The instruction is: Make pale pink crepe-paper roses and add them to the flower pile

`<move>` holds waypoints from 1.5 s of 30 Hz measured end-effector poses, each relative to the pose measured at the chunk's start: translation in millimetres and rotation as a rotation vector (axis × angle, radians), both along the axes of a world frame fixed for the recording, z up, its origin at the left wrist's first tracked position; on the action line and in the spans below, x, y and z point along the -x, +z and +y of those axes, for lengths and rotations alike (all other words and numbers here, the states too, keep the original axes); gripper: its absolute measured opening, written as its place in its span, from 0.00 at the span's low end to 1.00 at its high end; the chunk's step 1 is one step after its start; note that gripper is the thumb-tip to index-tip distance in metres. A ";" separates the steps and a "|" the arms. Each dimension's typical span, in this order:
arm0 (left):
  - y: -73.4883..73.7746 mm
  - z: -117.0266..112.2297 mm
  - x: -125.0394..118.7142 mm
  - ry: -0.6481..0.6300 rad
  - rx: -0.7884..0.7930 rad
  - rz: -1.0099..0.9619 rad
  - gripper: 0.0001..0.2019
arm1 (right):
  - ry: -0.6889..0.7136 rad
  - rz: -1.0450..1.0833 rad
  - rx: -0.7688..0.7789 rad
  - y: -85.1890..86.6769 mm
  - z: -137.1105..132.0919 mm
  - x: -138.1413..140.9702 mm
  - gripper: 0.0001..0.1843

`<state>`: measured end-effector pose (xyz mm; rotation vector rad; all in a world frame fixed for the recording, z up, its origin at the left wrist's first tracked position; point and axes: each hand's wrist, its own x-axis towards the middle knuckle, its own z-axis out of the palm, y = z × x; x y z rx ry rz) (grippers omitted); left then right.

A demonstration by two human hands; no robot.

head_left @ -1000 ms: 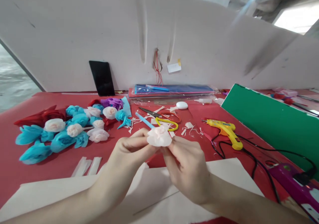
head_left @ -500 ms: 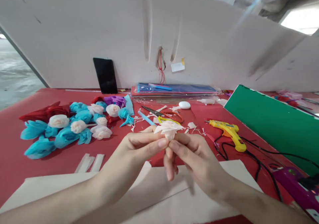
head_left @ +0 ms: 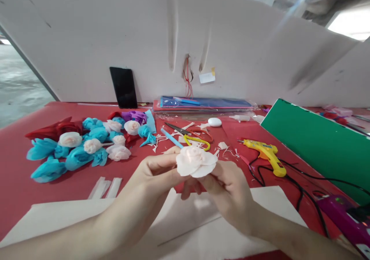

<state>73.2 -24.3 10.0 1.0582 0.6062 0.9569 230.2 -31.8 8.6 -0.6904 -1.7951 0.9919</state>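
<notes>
Right now we hold a pale pink, layered, papery flower (head_left: 196,161) up between our two hands, above the middle of the work area, its open face tipped toward us. Our left hand (head_left: 148,185) comes in with thumb and forefinger closed in a pinch at the flower's left underside, and our right hand (head_left: 229,192) closes its thumb and fingers beneath the right side. The petals cover the fingertips in part, so we cannot tell exactly where each one presses. Neither hand spreads wide.

Below our wrists, a broad off-white sheet (head_left: 268,213) lies across the near part of the red-covered table (head_left: 23,194). Just behind the flower we see a slim light-blue stick (head_left: 171,137) and dark-bladed scissors with one yellow and one red handle loop (head_left: 197,141), lying open among pale, thin paper scraps (head_left: 222,145). A smooth white oval object (head_left: 214,122) sits a little farther back.

Off to our left rests a cluster of blue, pale pink, red and purple papery flowers (head_left: 78,158), with some translucent whitish strips (head_left: 114,187) nearer to us. To our right lies a yellow glue gun (head_left: 267,154) with a black cable, near a long green panel (head_left: 315,148) and a purple power strip (head_left: 341,213). At the back, a flat black tablet-like device (head_left: 123,87) leans against the whitish wall (head_left: 95,36), and clear-wrapped blue and red sheets (head_left: 208,103) lie along its foot.
</notes>
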 end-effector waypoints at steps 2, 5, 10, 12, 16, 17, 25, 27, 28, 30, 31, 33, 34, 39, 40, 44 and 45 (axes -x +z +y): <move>0.8 1.2 0.1 0.031 -0.005 0.020 0.10 | -0.122 -0.125 -0.249 0.6 0.1 -1.1 0.13; 2.7 2.4 -0.7 0.056 0.007 0.041 0.07 | -0.322 -0.307 -0.600 -3.3 1.5 -1.5 0.11; 0.6 2.2 -4.5 0.135 0.001 0.103 0.10 | -0.547 -0.446 -0.828 -12.1 0.5 3.0 0.12; -1.6 2.8 -4.8 0.154 -0.006 0.139 0.08 | -0.524 -0.407 -0.709 -11.2 -1.3 4.7 0.12; -4.6 8.4 -1.3 0.042 -0.075 0.129 0.11 | -0.279 -0.189 -0.193 -3.2 -3.7 4.8 0.13; -5.0 10.1 0.0 0.011 -0.102 0.132 0.13 | -0.200 -0.119 -0.044 -1.2 -3.5 4.2 0.14; -0.1 12.1 3.1 -0.105 -0.089 0.097 0.17 | 0.176 0.213 0.456 -0.8 3.5 1.7 0.15; 1.5 11.2 2.7 -0.143 -0.029 0.023 0.16 | 0.245 0.233 0.449 -5.1 6.4 1.5 0.15; 1.8 10.9 2.7 -0.159 -0.004 -0.002 0.15 | 0.276 0.231 0.433 -7.6 8.0 1.4 0.16; 1.8 10.6 3.0 -0.173 0.032 -0.028 0.14 | 0.315 0.207 0.380 -11.9 11.3 1.2 0.16; 1.7 10.3 3.3 -0.173 0.037 -0.029 0.13 | 0.323 0.190 0.349 -13.3 12.6 1.1 0.17; 1.9 9.3 3.6 -0.161 0.034 -0.021 0.12 | 0.310 0.150 0.272 -14.2 13.9 0.4 0.18; 2.2 8.4 3.6 -0.150 0.024 -0.019 0.10 | 0.291 0.128 0.226 -13.7 13.8 -0.2 0.18; 2.9 3.8 3.6 0.043 -0.079 0.072 0.06 | -0.032 -0.122 -0.380 -7.6 8.8 -5.8 0.15; 2.4 3.2 4.0 0.084 -0.129 0.095 0.06 | -0.114 -0.183 -0.543 -7.0 7.8 -6.9 0.14; 0.1 1.5 6.7 0.155 -0.372 0.201 0.04 | -0.252 -0.279 -0.799 -8.2 5.8 -9.2 0.12; -0.3 1.0 7.2 0.166 -0.411 0.232 0.04 | -0.273 -0.294 -0.829 -9.1 5.6 -9.3 0.13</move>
